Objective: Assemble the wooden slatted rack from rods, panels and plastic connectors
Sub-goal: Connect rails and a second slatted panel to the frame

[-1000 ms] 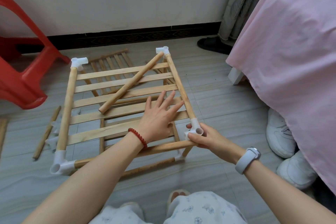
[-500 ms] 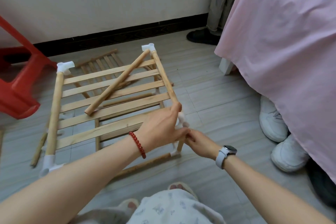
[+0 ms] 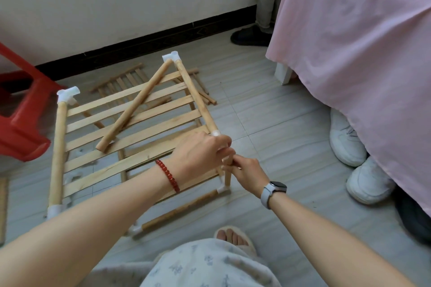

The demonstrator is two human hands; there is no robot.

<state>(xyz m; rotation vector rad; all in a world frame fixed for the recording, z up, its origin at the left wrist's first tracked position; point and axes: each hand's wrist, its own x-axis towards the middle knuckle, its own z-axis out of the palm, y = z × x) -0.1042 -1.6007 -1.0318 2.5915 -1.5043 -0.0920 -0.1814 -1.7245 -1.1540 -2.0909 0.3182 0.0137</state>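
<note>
The left hand [image 3: 200,154] curled over the rack's [image 3: 130,123] near right corner connector [image 3: 215,133] while the right hand [image 3: 245,173] gripped the short upright rod [image 3: 227,176] beneath it, on the floor [image 3: 279,123].

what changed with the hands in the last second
The left hand left the slats, where it lay flat, and moved right to curl over the near right corner connector. The right hand let go of that connector and dropped to grip the short upright rod below it. The loose rod lying across the slatted panel stayed put.
</note>
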